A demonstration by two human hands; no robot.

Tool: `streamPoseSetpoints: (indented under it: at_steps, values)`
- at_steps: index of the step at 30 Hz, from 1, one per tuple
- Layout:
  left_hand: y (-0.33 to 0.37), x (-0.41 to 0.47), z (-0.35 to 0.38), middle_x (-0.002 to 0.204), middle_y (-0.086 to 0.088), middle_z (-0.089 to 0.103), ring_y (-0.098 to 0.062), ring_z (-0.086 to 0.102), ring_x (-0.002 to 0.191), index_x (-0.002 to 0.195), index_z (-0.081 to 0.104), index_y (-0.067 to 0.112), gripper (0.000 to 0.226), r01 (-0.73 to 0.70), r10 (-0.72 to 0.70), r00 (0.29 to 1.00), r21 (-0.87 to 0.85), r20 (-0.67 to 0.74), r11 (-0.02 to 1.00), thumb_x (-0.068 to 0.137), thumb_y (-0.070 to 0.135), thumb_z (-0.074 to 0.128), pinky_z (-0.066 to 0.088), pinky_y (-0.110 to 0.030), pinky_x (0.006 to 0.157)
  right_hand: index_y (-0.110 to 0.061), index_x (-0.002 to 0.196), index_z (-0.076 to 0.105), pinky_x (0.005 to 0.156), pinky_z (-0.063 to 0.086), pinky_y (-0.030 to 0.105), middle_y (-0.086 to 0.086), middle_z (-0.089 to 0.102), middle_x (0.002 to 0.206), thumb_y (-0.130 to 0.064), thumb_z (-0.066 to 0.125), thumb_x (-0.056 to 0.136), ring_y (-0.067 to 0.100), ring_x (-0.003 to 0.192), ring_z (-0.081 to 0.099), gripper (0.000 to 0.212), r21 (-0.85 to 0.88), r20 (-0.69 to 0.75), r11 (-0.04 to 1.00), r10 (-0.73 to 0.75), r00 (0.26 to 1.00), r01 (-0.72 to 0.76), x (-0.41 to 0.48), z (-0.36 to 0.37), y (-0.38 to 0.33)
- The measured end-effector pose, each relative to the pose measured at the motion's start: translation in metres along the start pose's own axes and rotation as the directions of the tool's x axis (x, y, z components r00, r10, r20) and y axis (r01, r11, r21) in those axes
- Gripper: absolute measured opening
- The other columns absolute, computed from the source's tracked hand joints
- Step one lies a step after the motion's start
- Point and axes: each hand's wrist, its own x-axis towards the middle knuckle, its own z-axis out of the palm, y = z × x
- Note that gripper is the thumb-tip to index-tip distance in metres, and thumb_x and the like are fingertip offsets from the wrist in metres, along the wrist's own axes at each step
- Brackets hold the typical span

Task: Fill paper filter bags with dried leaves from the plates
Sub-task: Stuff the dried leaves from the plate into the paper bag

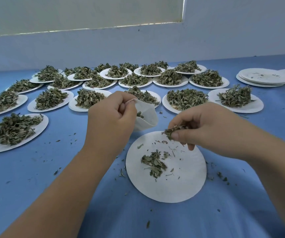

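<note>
Two bare hands work above a blue bench [52, 177] crowded with white paper plates. The left hand [110, 115], its fingers [126, 107] curled, pinches the rim of a small white paper filter bag [147, 115] and holds it in the air with its mouth gaping; a few bits of leaf show inside. The right hand [205, 127], just beside the bag's mouth, pinches a tuft of dried leaves [170, 131] between thumb and fingertips, with the remaining fingers loosely curled beneath. Both hands hover over the nearest plate [181, 186], which lies flat on the bench and carries only a small clump of leaves [153, 162] and scattered crumbs. Beyond it, more than a dozen heaped plates [257, 107] of dried leaves stand in rows, many touching or overlapping at the rims. A stack of empty plates [265, 78], flecked with leaf bits, sits at far right, apart from the full ones. Leaf fragments litter the blue surface around the near plate. A pale wall [224, 40] and a drawn window blind [86, 12] fill the background.
</note>
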Motion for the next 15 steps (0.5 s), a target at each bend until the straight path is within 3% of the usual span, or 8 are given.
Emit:
streamPoseSetpoints:
  at_steps: [5,9,13,15]
  values:
    - [0.002,-0.005,0.006,0.051,0.0,0.045,-0.008,0.04,0.05,0.083,0.068,0.024,0.018,-0.073,0.065,0.995,0.112,0.078,0.991,0.09,0.011,0.057,0.031,-0.013,0.047,-0.03,0.077,0.072,0.051,0.044,0.009,-0.011,0.065,0.059,-0.024,0.071,0.082,0.001,0.052,0.061,0.008,0.096,-0.168,0.992,-0.06,0.984,0.077,-0.004,0.002,-0.008]
    - [0.006,-0.009,0.011,0.05,-0.001,0.045,-0.012,0.044,0.051,0.079,0.065,0.029,0.024,-0.086,0.074,0.991,0.104,0.113,0.991,0.089,0.009,0.059,0.034,-0.017,0.046,-0.031,0.077,0.07,0.057,0.047,0.02,-0.008,0.063,0.063,-0.028,0.07,0.084,0.007,0.06,0.059,0.008,-0.04,-0.222,0.999,-0.037,0.974,0.029,-0.001,0.015,-0.009]
    - [0.01,-0.012,0.014,0.058,-0.005,0.049,-0.01,0.043,0.052,0.079,0.067,0.027,0.022,-0.059,0.046,0.989,0.09,0.139,0.994,0.089,0.009,0.06,0.034,-0.012,0.049,-0.027,0.083,0.071,0.064,0.04,0.007,-0.013,0.056,0.068,-0.026,0.067,0.088,-0.004,0.076,0.052,0.006,-0.165,-0.276,0.986,-0.043,0.96,-0.003,0.002,0.031,-0.01]
    - [0.013,-0.015,0.015,0.058,-0.006,0.048,-0.011,0.043,0.051,0.08,0.069,0.024,0.019,-0.058,0.045,0.988,0.085,0.148,0.995,0.088,0.009,0.06,0.034,-0.011,0.049,-0.024,0.086,0.071,0.061,0.042,0.012,-0.012,0.055,0.07,-0.023,0.062,0.09,0.002,0.071,0.053,0.01,-0.243,-0.292,0.97,-0.054,0.955,-0.019,0.004,0.037,-0.011]
